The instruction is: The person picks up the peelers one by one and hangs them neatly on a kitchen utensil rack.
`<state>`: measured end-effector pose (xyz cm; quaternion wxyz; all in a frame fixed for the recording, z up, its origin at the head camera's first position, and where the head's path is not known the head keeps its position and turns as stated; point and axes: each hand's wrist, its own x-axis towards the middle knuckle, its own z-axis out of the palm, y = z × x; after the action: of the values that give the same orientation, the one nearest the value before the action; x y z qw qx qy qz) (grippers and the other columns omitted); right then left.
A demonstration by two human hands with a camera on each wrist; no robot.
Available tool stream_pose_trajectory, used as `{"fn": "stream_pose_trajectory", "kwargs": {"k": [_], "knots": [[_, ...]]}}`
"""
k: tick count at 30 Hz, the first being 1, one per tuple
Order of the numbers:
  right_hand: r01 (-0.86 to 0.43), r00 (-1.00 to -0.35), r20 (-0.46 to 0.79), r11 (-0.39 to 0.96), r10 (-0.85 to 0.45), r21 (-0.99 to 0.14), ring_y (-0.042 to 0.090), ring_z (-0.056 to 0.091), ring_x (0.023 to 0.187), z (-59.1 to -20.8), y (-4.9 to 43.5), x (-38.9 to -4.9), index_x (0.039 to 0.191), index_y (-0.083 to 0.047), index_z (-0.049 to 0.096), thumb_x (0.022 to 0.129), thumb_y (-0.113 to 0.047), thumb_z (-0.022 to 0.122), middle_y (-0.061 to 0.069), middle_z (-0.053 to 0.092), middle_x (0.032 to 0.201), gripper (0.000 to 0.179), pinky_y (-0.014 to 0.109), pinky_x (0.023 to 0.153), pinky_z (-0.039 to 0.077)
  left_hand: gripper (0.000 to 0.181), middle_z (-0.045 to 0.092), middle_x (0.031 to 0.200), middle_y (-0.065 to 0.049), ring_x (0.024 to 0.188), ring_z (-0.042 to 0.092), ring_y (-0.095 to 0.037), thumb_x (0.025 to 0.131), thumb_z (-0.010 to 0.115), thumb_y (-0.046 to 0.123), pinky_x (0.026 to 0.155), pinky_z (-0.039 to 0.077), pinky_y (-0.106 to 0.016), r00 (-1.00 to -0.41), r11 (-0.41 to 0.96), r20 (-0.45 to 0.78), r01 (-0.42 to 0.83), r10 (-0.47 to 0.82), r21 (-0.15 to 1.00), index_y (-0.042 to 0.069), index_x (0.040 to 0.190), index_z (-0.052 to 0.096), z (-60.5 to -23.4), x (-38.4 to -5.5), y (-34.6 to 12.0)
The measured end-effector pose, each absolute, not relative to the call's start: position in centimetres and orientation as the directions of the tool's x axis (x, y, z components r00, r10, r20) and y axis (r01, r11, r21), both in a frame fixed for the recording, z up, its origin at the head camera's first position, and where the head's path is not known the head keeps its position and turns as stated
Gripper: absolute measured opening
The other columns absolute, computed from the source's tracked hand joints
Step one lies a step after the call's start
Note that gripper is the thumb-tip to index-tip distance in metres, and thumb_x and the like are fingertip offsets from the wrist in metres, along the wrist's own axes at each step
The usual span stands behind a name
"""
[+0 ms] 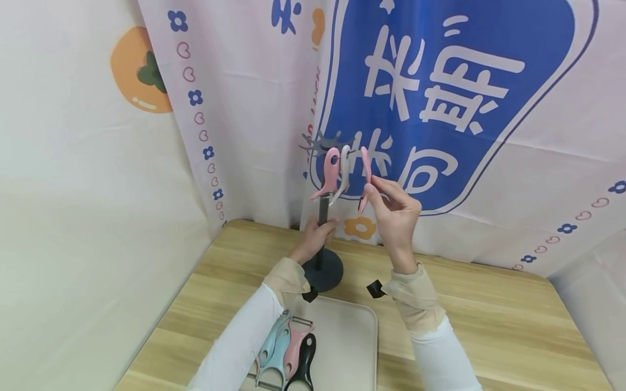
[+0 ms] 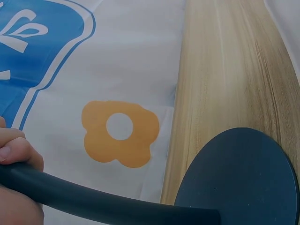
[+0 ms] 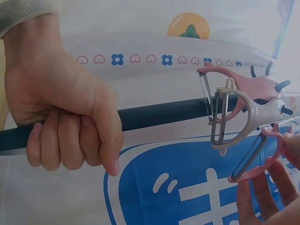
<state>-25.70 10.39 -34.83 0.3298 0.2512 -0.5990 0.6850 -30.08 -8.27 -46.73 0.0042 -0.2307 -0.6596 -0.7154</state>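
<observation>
Right hand [image 1: 397, 218] pinches 1 pink peeler [image 1: 367, 165]; left hand [image 1: 314, 239] grips stand [image 1: 323, 212].

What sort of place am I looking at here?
Probably a staged tabletop setup rather than a working kitchen: printed cloth hangs behind a wooden table, where peelers lie on a tray near a dark hooked stand.

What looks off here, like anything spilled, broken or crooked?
Nothing clearly stands out: no spill or breakage shows. The stand, gripped by the left hand, looks upright, and the peelers on the tray simply overlap, though the head view cuts some off.
</observation>
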Motion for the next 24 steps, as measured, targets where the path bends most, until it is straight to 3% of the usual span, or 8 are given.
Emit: {"fn": "stream_pose_trajectory", "kwargs": {"k": [14,24], "knots": [[-0.777,-0.624,0.745,-0.094,0.236,-0.622,0.020,0.076,0.095,-34.4,9.3,-26.9,0.112,0.009,0.078,0.094,0.005,0.077,0.007,0.080,0.105,0.018,0.030,0.085,0.063,0.056,0.033,0.050,0.010,0.046,0.025,-0.009,0.109,0.051,0.012,0.048,0.023,-0.026,-0.902,-0.101,0.308,0.291,0.303,0.952,0.013,0.055,0.038,-46.8,-29.7,-8.2],[-0.765,-0.641,0.731,-0.111,0.233,-0.635,0.019,0.076,0.096,-32.9,8.7,-27.3,0.113,0.009,0.078,0.095,0.005,0.075,0.007,0.080,0.106,0.018,0.029,0.087,0.063,0.057,0.033,0.047,0.013,0.044,0.025,-0.006,0.107,0.056,0.020,0.047,0.024,-0.025,-0.901,-0.127,0.321,0.296,0.292,0.947,0.015,0.053,0.039,-46.8,-29.8,-8.4]]}}
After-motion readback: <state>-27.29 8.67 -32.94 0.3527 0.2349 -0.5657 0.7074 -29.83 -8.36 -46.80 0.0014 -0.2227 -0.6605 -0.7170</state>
